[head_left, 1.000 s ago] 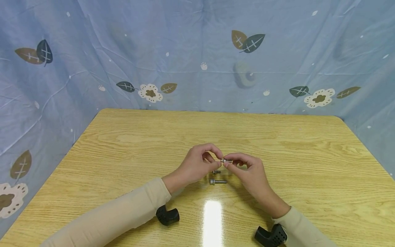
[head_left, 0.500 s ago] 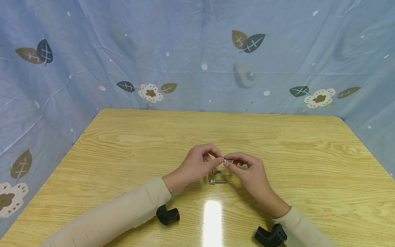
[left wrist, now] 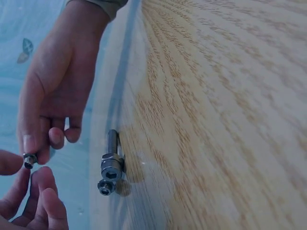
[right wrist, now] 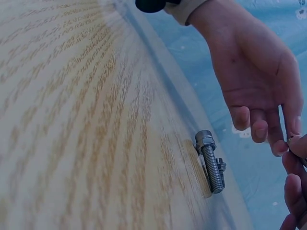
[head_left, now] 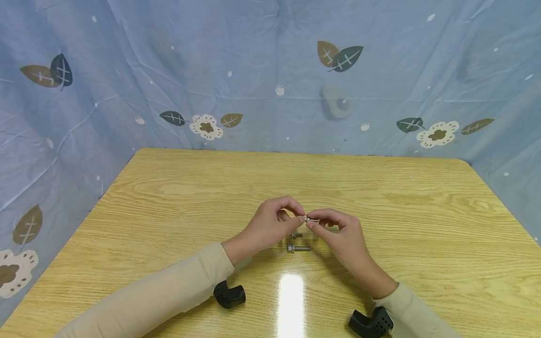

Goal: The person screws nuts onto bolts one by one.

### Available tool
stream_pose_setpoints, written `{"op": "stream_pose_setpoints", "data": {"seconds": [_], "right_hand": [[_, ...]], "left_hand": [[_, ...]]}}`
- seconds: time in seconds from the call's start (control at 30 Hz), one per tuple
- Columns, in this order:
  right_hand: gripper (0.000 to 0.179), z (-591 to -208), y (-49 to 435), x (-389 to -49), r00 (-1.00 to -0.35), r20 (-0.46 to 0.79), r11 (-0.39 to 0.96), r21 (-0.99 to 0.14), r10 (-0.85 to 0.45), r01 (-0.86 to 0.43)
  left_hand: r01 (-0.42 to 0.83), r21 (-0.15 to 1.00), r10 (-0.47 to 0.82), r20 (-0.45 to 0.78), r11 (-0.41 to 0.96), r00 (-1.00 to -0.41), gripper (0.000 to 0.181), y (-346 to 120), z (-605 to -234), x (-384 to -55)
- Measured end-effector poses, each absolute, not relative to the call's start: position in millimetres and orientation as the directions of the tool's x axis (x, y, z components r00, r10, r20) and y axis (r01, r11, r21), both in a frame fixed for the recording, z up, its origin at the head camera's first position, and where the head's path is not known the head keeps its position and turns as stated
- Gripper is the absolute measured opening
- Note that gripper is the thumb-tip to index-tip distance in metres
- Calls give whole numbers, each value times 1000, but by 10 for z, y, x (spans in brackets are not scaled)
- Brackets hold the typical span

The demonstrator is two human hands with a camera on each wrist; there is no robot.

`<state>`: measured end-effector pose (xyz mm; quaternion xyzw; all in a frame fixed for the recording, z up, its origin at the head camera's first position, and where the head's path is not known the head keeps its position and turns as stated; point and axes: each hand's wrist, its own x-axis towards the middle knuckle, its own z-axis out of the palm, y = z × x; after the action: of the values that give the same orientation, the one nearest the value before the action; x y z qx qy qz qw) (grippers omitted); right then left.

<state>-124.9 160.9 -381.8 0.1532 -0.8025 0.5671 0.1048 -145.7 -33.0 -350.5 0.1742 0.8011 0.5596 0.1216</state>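
Observation:
My right hand pinches a small silver bolt by its shank between thumb and index finger, above the table. Thumb and index fingertips of my left hand pinch at its head end, partly covering it. Seen from the left wrist, the head of this bolt shows between both hands' fingertips. Below the hands, a large socket-head bolt with a hex nut near its head lies on the table. Just behind it lies a smaller bolt; the right wrist view shows this smaller bolt partly behind the large one.
The wood-grain table stretches out around the hands. A blue patterned curtain hangs behind and along the sides. Black wrist-worn devices sit under both forearms, close over the tabletop. A bright light reflection lies on the near part of the table.
My left fingertips closed in over the bolt's head end, then shifted slightly so more of it shows. The right hand and the two bolts on the table stayed put.

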Motion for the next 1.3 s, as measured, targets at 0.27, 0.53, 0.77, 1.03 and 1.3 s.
{"op": "stream_pose_setpoints", "data": {"seconds": [0.27, 0.53, 0.77, 1.03, 1.3], "right_hand": [[10, -3818, 1610, -1248, -934, 335, 309, -881, -124, -357], [10, -3823, 1609, -1251, -929, 344, 316, -874, -135, -369], [11, -3825, 1607, -1252, -928, 349, 316, -872, -132, -373], [11, -3825, 1610, -1249, -927, 352, 309, -875, -126, -374], [11, -3825, 1606, -1252, -926, 352, 310, -873, -136, -377]], "left_hand": [[141, 939, 423, -5, 314, -906, 6, -324, -3493, -1455], [178, 934, 419, 34, 309, -907, 12, -325, -3502, -1454], [178, 936, 425, 34, 304, -904, 11, -338, -3511, -1453], [95, 950, 433, -45, 297, -900, 7, -328, -3515, -1463], [161, 935, 427, 11, 317, -904, 6, -326, -3495, -1450]]}}
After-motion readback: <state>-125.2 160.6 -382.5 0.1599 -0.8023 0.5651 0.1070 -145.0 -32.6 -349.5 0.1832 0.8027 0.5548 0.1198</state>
